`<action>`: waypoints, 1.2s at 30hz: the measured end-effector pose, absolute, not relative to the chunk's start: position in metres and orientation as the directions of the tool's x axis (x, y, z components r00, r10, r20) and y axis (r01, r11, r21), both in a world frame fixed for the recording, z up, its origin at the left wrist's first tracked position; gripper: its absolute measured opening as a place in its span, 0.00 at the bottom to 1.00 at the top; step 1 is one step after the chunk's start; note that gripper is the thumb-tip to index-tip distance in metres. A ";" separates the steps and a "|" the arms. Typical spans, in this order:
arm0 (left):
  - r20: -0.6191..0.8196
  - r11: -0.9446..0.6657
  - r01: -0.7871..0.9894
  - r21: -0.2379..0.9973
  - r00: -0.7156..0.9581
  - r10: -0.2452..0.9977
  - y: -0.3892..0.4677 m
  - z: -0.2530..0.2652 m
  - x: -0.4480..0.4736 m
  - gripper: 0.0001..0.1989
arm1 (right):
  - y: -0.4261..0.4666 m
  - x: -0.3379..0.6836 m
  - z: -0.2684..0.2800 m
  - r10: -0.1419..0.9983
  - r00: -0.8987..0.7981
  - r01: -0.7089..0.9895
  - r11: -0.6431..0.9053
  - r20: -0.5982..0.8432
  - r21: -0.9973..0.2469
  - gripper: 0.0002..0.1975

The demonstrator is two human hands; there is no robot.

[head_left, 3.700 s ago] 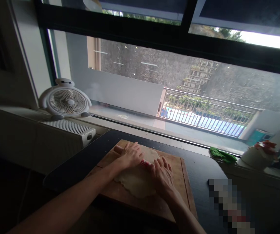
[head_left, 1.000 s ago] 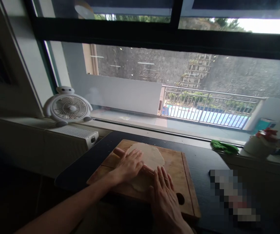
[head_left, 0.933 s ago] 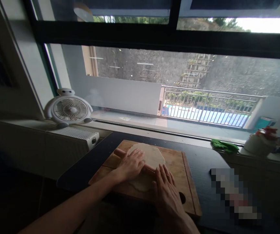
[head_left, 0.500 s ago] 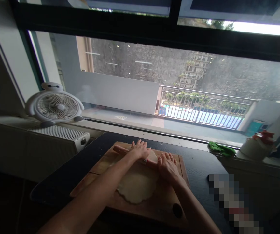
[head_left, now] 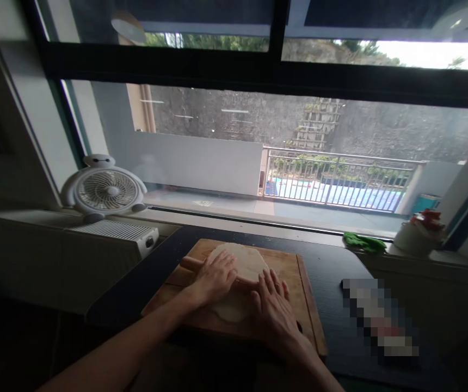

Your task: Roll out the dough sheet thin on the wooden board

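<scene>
We are looking down at a left hand (head_left: 216, 276) and a right hand (head_left: 273, 305) resting over a wooden rolling pin (head_left: 247, 282) on a flat sheet of dough (head_left: 252, 262).

We are judging this to be the rolling-out step, with any further stroke calling for even pressure from both palms. The left hand is lying palm down across the pin's middle, its fingers extended rather than wrapping around it. The right hand is lying over the pin's right end, fingers outstretched, not gripping; its contact underneath is staying hidden from us. The pin is slanting across the dough, beneath both hands, with dough showing on its far and near sides. A wooden cutting board (head_left: 282, 264) is supporting everything on a dark surface (head_left: 327, 269) beside a window frame (head_left: 156, 64).
</scene>
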State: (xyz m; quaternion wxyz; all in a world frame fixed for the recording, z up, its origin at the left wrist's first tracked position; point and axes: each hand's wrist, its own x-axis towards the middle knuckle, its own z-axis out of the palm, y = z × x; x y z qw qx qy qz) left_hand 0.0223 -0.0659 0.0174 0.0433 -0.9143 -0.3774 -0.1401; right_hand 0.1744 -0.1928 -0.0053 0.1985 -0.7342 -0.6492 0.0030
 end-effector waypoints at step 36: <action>0.687 -0.757 0.617 0.215 0.456 0.566 0.018 0.026 0.065 0.15 | -0.046 0.237 0.023 0.935 0.301 0.917 -0.229 0.188 -0.328 0.26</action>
